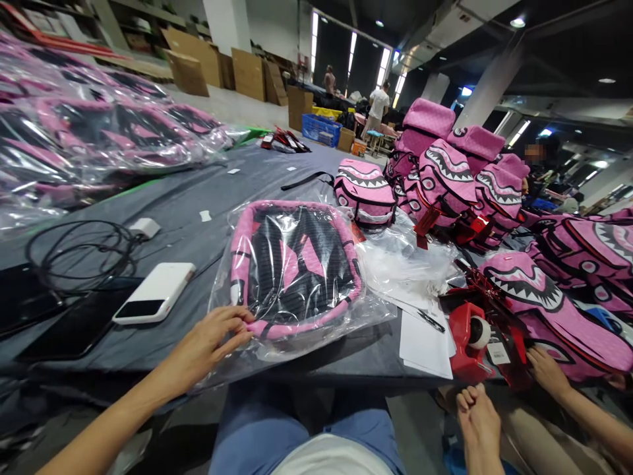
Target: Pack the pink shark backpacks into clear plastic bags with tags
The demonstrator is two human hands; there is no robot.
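Head view: at lower left of centre, the left hand [225, 333] has thumb and fingers clamped on the near-left corner of a pink-rimmed black backpack [299, 267], which lies flat in loose clear plastic film [370, 318] mid-frame, on a dark grey cloth-covered table [237, 178]. The right hand [479, 415], lower right, has its fingers curled together; nothing shows in them. Above it stands a red plastic tape dispenser [461, 343], near the table's front edge; a co-worker's hand [548, 373] lies right of it. A white rounded-corner power bank [153, 293] rests left of centre; pink shark-mouth backpacks [448, 178] are heaped at upper right. A hard pull at the pinched corner could stretch or tear the film; a rightward knock could tip the dispenser, given its nearness to the edge. Writing: a white rectangular label [498, 353] beside the dispenser appears printed, but is too small to read; no brand is legible.
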